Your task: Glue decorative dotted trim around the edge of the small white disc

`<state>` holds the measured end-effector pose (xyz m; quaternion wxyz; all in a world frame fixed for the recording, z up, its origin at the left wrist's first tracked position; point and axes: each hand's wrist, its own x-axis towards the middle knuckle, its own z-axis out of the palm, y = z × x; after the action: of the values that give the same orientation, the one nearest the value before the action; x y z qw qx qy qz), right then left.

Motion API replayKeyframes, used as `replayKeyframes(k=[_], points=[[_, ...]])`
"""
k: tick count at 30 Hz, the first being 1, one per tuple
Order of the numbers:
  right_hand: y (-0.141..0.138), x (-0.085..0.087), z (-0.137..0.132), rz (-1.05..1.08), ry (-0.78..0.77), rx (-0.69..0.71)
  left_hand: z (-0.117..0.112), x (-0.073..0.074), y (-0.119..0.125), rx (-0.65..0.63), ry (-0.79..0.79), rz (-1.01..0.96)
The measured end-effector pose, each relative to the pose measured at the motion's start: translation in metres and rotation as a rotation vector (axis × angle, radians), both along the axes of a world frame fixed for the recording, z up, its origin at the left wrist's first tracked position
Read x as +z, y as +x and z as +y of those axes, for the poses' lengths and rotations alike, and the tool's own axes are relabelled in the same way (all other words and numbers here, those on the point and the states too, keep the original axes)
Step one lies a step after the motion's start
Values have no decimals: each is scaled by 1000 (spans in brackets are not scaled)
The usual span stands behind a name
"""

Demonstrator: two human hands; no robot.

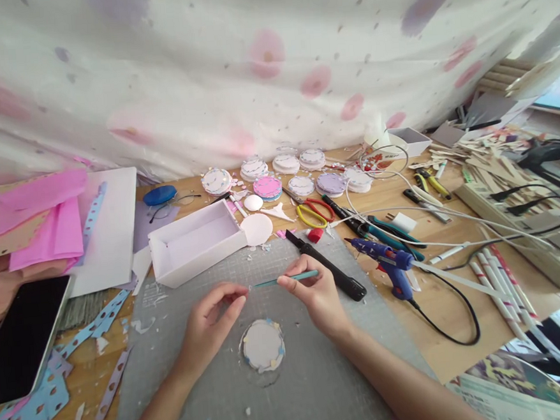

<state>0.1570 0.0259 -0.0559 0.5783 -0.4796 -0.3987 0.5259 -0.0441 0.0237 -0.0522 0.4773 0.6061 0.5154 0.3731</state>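
My right hand (314, 294) is closed around a slim teal stick-like tool (307, 274), whose thin end points left. Close to that end, my left hand (211, 323) has thumb and forefinger pinched together. Something tiny and whitish shows at the fingertips, too small to name. Below and between the hands, a round white disc (263, 344) with small blue and yellow bits along its rim lies on the grey cutting mat (201, 394). A black box cutter (335, 270) rests just beyond my right hand.
Behind the mat stand a white open box (198, 241) and several stacks of decorated discs (267, 186). To the right lie scissors (311, 214), a blue glue gun (384, 260) and trailing cables. At left are a phone (25, 336) and punched paper strips (43, 393).
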Motion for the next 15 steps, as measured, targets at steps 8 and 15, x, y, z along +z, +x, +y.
replayKeyframes(k=[8,15], points=[[-8,-1,-2,-43,-24,66,-4,-8,-4,-2,27,-70],[-8,-5,-5,26,-28,58,-3,-6,-5,4,-11,-147]])
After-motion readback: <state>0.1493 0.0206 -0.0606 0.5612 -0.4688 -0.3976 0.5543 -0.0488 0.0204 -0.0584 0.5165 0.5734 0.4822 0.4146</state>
